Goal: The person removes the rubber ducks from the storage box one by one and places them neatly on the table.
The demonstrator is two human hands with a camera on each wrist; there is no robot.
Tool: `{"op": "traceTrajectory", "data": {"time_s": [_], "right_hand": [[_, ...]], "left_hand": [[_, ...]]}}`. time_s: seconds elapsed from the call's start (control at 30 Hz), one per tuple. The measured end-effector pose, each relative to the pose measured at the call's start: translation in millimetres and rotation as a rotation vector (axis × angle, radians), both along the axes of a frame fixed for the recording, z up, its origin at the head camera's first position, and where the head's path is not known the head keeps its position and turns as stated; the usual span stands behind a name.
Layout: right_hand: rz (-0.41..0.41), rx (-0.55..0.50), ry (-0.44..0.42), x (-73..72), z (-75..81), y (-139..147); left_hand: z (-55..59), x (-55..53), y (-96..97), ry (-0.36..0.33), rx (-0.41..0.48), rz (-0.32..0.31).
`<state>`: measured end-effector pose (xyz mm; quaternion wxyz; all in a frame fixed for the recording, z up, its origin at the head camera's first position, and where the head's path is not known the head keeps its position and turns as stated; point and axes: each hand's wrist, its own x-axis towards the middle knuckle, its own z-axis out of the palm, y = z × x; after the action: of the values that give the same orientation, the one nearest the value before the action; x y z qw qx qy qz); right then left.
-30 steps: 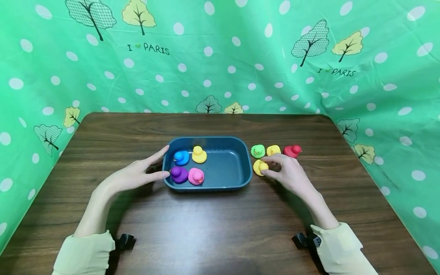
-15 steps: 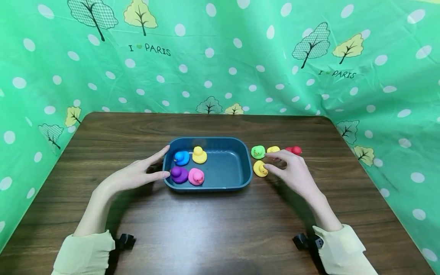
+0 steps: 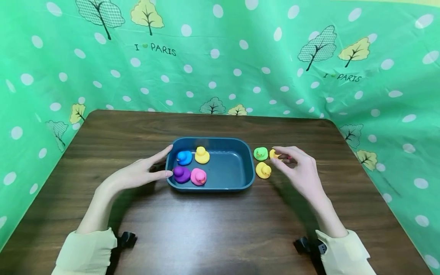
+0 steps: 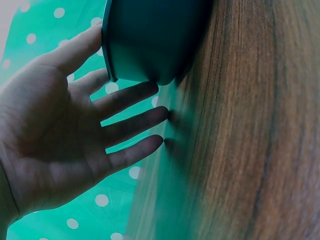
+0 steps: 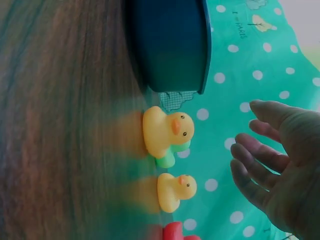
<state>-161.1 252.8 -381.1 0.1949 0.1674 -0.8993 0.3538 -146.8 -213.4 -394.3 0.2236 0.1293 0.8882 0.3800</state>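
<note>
Left hand: fingers spread, nearly straight, touching the blue tray's left end, not gripping. Right hand: empty, fingers loosely bent, thumb apart, above rear yellow duck, clear of it. Front yellow duck and green duck sit just right of tray.

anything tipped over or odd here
Nothing stands out. A blue toy duck, yellow toy duck, purple toy duck and pink toy duck sit upright in the dark-blue rectangular tray; a green toy duck, nearer yellow toy duck and farther yellow toy duck stand upright beside it. The red toy duck is mostly hidden, so I can't tell.
</note>
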Motion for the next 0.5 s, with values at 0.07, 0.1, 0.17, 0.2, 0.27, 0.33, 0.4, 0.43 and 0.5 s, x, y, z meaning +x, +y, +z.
{"op": "traceTrajectory", "data": {"time_s": [0.07,0.1,0.17,0.2,0.27,0.33,0.4,0.43,0.5], "right_hand": [[-0.008,-0.01,0.003,2.7,1.4,0.6],[-0.012,-0.012,0.0,3.7,2.3,0.6],[-0.011,-0.014,-0.005,5.1,4.2,-0.9],[-0.009,-0.013,-0.009,5.4,5.2,-2.1],[0.001,-0.014,-0.015,5.4,7.3,-5.4],[0.014,-0.012,-0.018,5.4,9.6,-9.0],[0.024,-0.01,-0.018,5.0,11.3,-12.4],[0.03,-0.006,-0.014,5.0,12.0,-14.0],[0.04,-0.002,-0.007,4.9,13.2,-17.0]], "left_hand": [[0.2,-0.8,2.0,0.009,0.0,-0.011],[0.1,-0.9,2.9,0.013,0.002,-0.015],[-0.6,-1.0,3.7,0.015,0.005,-0.018],[-1.3,-0.9,3.6,0.014,0.009,-0.015],[-1.6,-0.2,3.4,0.004,0.013,-0.006],[-1.9,0.3,2.6,0.0,0.014,0.001],[-1.8,0.8,1.7,-0.003,0.014,0.006],[-1.7,1.0,1.4,-0.005,0.012,0.007],[-1.8,1.3,0.8,-0.006,0.012,0.006]]}}
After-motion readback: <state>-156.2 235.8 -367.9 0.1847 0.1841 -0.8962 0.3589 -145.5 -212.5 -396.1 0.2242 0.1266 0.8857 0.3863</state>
